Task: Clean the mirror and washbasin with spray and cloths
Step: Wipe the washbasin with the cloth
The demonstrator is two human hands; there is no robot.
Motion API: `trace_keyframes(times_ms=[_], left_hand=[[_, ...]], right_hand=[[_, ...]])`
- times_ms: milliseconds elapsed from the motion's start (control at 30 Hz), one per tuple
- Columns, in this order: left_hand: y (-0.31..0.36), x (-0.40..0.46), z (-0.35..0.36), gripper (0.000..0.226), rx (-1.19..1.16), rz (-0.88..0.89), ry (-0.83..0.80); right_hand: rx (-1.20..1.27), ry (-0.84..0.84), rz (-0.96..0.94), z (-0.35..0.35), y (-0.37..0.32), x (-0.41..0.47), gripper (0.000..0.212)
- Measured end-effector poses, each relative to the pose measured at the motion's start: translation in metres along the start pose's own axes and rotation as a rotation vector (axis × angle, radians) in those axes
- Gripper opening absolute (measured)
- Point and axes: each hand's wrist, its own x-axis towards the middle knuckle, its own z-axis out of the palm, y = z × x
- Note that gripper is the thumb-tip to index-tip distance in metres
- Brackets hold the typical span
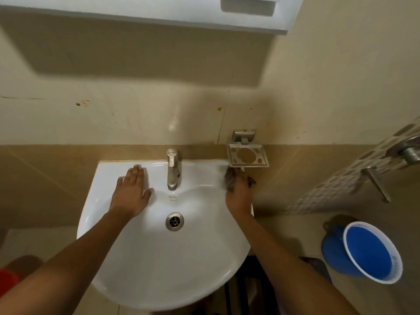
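Note:
The white washbasin (145,264) fills the middle of the view, with a steel tap (173,171) at its back and a drain (174,221) in the bowl. My left hand (131,192) lies flat and empty on the basin's back left ledge, fingers spread. My right hand (238,192) presses a dark grey cloth (230,177) against the back right corner of the basin, just under the soap holder. The cloth is blurred. The underside of a white mirror cabinet (159,10) shows at the top; no mirror glass or spray bottle is in view.
A metal soap holder (247,155) sticks out from the wall above the basin's right corner. A blue bucket (368,251) stands on the floor at the right. A door with a metal handle (406,151) is at the far right. Something red (6,280) sits low left.

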Motion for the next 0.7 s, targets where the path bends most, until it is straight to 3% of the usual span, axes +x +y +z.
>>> trace_keyframes(times_ms=[67,100,233,400,567,700], left_hand=[[-0.002,0.006,0.006,0.078,0.025,-0.041,-0.045],[-0.003,0.008,0.007,0.08,0.029,-0.063,-0.056],[-0.007,0.012,0.011,0.086,0.017,-0.118,-0.072],[-0.014,0.015,0.013,0.095,-0.017,-0.15,-0.073],[-0.016,0.016,0.015,0.097,-0.027,-0.157,-0.088],[-0.015,0.015,0.015,0.097,-0.033,-0.158,-0.082]], right_hand=[[-0.413,-0.09,-0.099,0.027,0.004,0.007,0.073],[-0.489,-0.114,-0.124,0.036,0.001,0.008,0.079],[-0.522,-0.175,-0.245,0.056,-0.014,0.014,0.075],[-0.483,-0.335,-0.56,0.072,-0.029,0.014,0.075],[-0.525,-0.341,-0.634,0.064,-0.016,0.028,0.065],[-0.554,-0.358,-0.538,0.045,0.01,0.04,0.064]])
